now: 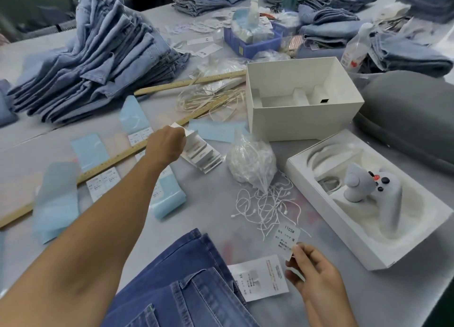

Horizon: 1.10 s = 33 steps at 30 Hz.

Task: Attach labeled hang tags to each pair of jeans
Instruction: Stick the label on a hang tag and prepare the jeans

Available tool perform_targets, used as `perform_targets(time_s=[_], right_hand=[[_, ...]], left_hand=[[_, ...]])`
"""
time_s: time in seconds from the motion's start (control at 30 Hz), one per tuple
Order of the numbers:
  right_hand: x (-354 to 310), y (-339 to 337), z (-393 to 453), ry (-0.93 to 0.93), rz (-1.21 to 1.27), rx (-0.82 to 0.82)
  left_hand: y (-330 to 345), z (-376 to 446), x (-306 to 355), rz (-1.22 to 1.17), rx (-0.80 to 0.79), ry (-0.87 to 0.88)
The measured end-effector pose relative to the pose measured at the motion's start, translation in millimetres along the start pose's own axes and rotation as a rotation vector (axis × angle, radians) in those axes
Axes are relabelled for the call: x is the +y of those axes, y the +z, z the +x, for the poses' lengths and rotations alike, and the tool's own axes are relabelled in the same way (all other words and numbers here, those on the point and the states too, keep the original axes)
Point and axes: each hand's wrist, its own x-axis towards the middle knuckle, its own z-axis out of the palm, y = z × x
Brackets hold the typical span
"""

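A dark blue pair of jeans (181,285) lies at the near edge of the table. My right hand (317,275) pinches a small white printed label (286,240) marked 1103#, held just above a larger white hang tag (260,277) that rests beside the jeans. My left hand (167,143) reaches far forward and grips a white tag (180,127) at the top of a fanned stack of hang tags (204,155). Loose white tag strings (265,206) spill from a clear bag (250,162) between the two hands.
A tall pile of light jeans (98,56) stands at the back left. Two wooden rulers (118,154) cross label sheets (103,183) on blue backing. An open white box (302,120), a tray with a game controller (363,186), a grey case (412,120) and a blue bin (248,44) fill the right.
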Motion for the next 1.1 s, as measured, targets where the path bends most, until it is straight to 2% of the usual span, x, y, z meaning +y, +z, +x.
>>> perform_targets(time_s=[0.2, 0.3, 0.4, 0.47, 0.5, 0.53, 0.57, 0.6, 0.63, 0.7, 0.77, 0.8, 0.83, 0.87, 0.9, 0.93, 1.0, 1.03, 1.1], right_hand=[[-12, -7, -7, 0.012, -0.030, 0.019], [-26, -8, -19, 0.012, 0.000, 0.014], [-44, 1, -42, 0.050, 0.085, -0.050], [-53, 16, -62, 0.105, 0.133, -0.147], [-53, 25, -73, 0.148, 0.149, -0.200], [-51, 35, -84, 0.201, 0.146, -0.252], [-46, 46, -94, 0.247, 0.116, -0.294], [-41, 57, -104, 0.281, 0.072, -0.315], [-33, 67, -112, 0.298, 0.038, -0.311], [-16, 86, -126, 0.313, 0.021, -0.295], [0, 101, -137, 0.325, -0.029, -0.318], [9, 105, -141, 0.332, -0.070, -0.326], [15, 105, -141, 0.337, -0.092, -0.321], [20, 105, -143, 0.340, -0.099, -0.319], [23, 105, -144, 0.341, -0.086, -0.327], [23, 102, -144, 0.343, -0.059, -0.342], [22, 96, -144, 0.348, -0.011, -0.384], [21, 94, -144, 0.347, -0.001, -0.403], [20, 92, -146, 0.338, -0.007, -0.416]], left_hand=[[-53, -19, -16, 0.009, 0.241, -0.009], [-95, -78, -4, 0.126, 0.371, 0.248], [-110, -201, 17, 0.003, 0.193, 0.465], [-96, -279, 18, -0.155, 0.081, 0.436], [-86, -300, 19, -0.329, -0.007, 0.357], [-89, -312, 25, -0.607, -0.265, 0.302], [-95, -319, 30, -0.831, -0.422, 0.271], [-94, -328, 31, -0.936, -0.413, 0.253], [-94, -336, 31, -0.917, -0.357, 0.244], [-95, -357, 23, -0.851, -0.363, 0.273], [-98, -382, 23, -0.741, -0.609, 0.411], [-96, -398, 30, -0.675, -0.579, 0.329], [-92, -412, 39, -0.574, -0.282, 0.070], [-95, -421, 48, -0.583, -0.121, -0.195], [-93, -421, 51, -0.600, 0.028, -0.345], [-90, -414, 55, -0.626, 0.003, -0.456], [-81, -386, 47, -0.685, -0.268, -0.612], [-75, -375, 43, -0.700, -0.353, -0.627], [-71, -356, 43, -0.759, -0.397, -0.609]])
